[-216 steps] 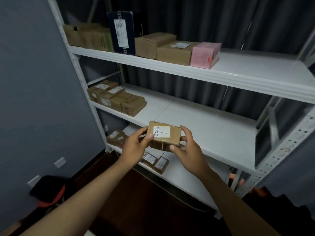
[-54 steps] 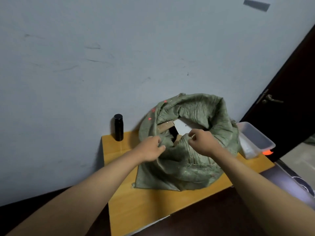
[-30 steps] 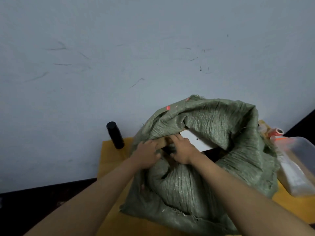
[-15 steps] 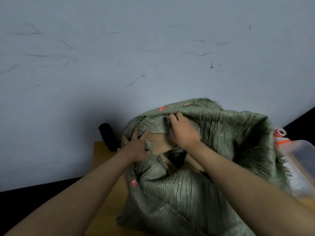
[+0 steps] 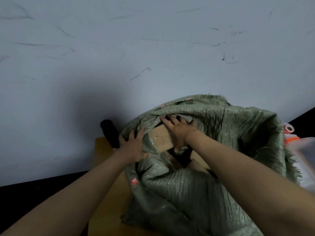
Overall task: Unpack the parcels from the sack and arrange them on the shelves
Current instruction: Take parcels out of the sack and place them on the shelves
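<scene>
The green woven sack (image 5: 196,193) lies on the yellow table (image 5: 102,149) with its mouth open toward me. A brown cardboard parcel (image 5: 160,139) shows in the mouth at the left. My right hand (image 5: 179,132) lies over the parcel's right end, fingers spread across the top and reaching under the sack's far rim, thumb wrapped down its near side. My left hand (image 5: 133,145) presses flat on the sack's left rim with fingers splayed. More brown parcels (image 5: 198,159) sit deeper inside, partly hidden by my right forearm.
A black bottle (image 5: 110,133) stands at the table's back left, close to my left hand. A clear plastic tub (image 5: 306,150) and an orange tape roll (image 5: 289,129) sit to the right of the sack. A pale wall rises directly behind.
My right hand has left the sack's upper rim and come down onto the brown parcel. The rim sits farther back, exposing more of the parcel. My left hand stays on the left rim.
</scene>
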